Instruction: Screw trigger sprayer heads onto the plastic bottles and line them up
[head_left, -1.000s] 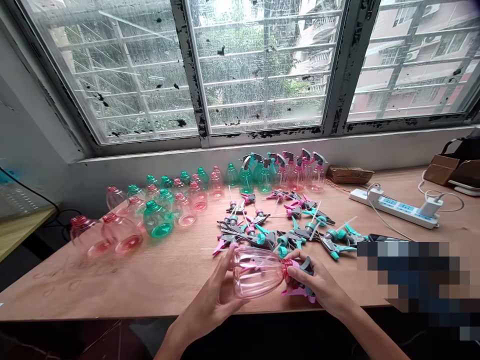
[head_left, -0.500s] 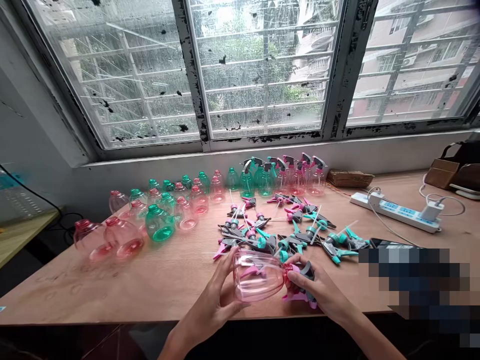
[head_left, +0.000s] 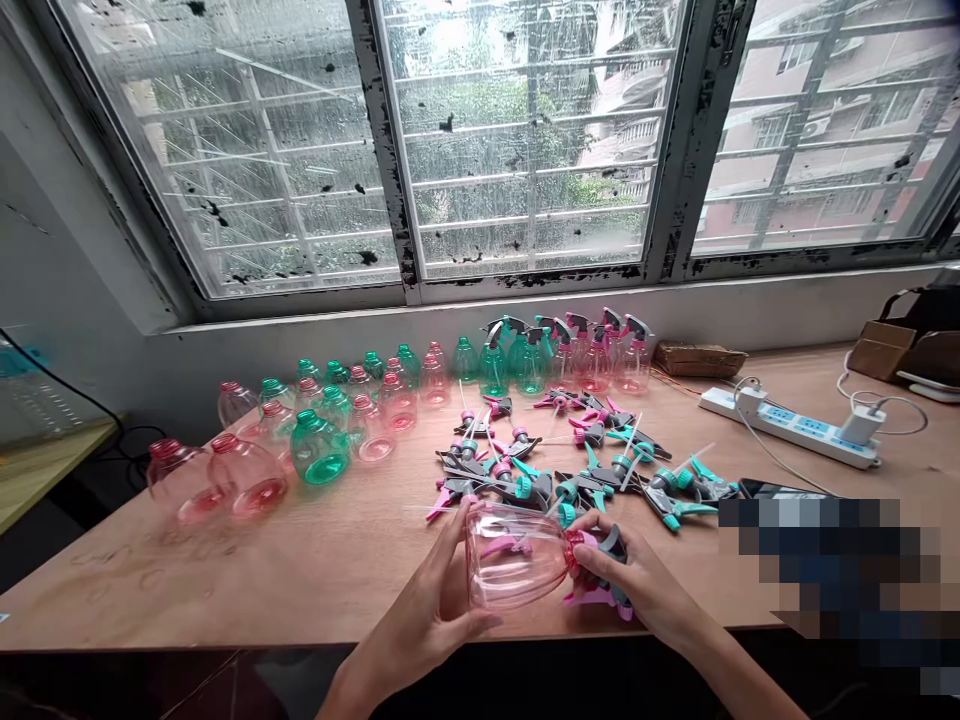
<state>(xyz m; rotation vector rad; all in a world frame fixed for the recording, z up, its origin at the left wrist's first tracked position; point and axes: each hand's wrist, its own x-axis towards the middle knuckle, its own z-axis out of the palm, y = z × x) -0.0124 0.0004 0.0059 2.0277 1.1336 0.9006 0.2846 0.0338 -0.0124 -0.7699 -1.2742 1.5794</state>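
A clear pink plastic bottle (head_left: 517,560) lies sideways in the air above the front of the table, its neck pointing right. My left hand (head_left: 431,605) grips its base end, thumb below and fingers above. At the neck, my right hand (head_left: 637,575) is closed on a pink and grey spray head (head_left: 589,540), which meets the bottle's mouth; the fingers partly hide the joint. Just under that hand lies another pink trigger (head_left: 600,597) on the table. Beyond the bottle spreads a pile of loose spray heads (head_left: 525,485) in pink, teal and grey, with thin tubes.
Uncapped pink and green bottles (head_left: 319,450) stand at the left. Bottles with spray heads (head_left: 532,365) are lined up by the window wall. To the right are a power strip (head_left: 791,428) with cables, a brown package (head_left: 699,358), a bag (head_left: 907,340) and a dark phone-like object (head_left: 780,488).
The bottle's base end has dipped very slightly. Both hands keep nearly the same place and hold, and everything on the table stays put.
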